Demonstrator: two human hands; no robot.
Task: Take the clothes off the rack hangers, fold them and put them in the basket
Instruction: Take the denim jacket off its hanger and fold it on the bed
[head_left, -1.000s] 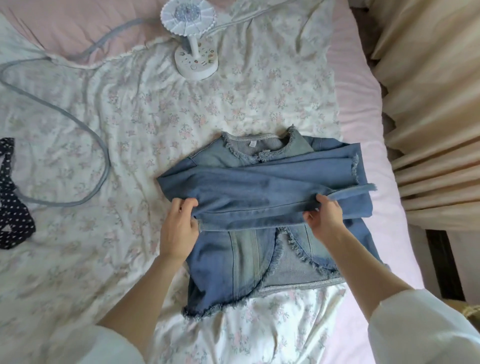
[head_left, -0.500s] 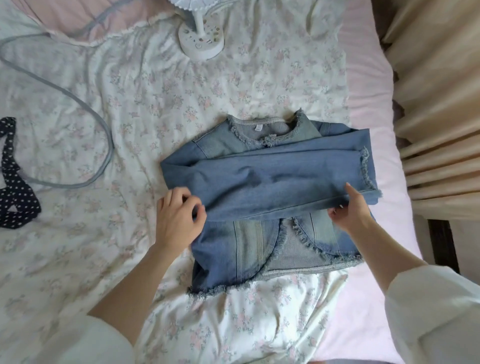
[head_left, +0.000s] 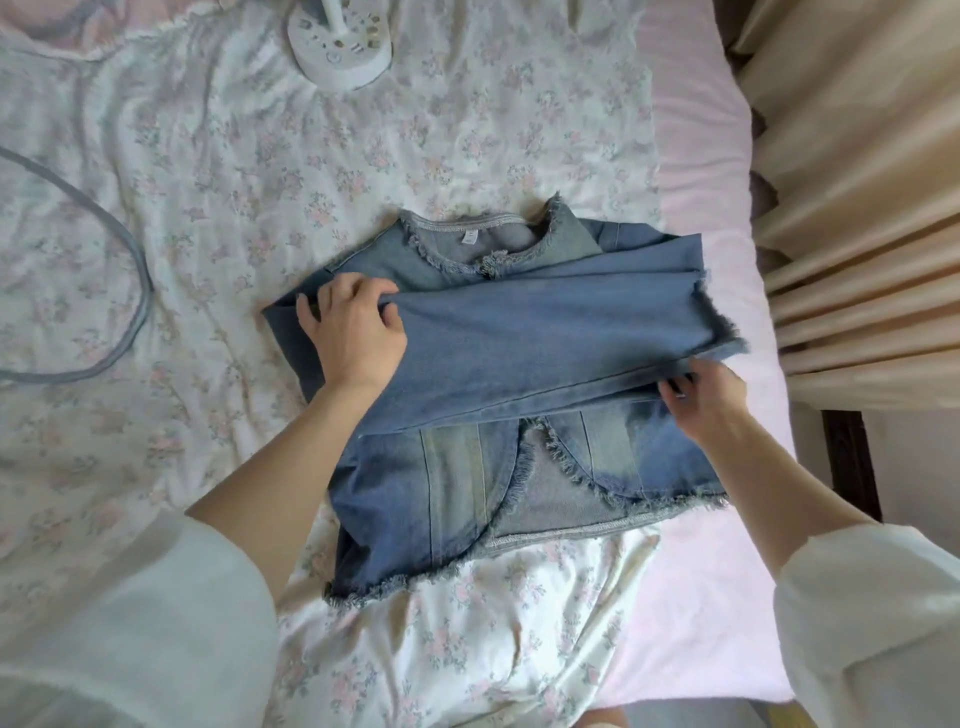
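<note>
Your jacket (head_left: 519, 364) is matt blue denim, faded paler on the front panels, with rough frayed fringe along collar, cuffs and hem. It lies on a thin, wrinkled floral cotton sheet (head_left: 260, 182) over a smooth pink bed (head_left: 696, 130); the fan base (head_left: 340, 49) is glossy white plastic, the curtain (head_left: 857, 208) soft beige cloth

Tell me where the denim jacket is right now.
In the head view the denim jacket lies right of centre on the floral sheet, gripped by both hands, with the curtain to its right.

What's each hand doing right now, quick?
Left hand: fingers curled, gripping the folded sleeve at the left side of the denim jacket.
Right hand: pinching the sleeve's lower edge near the frayed cuff.
</note>
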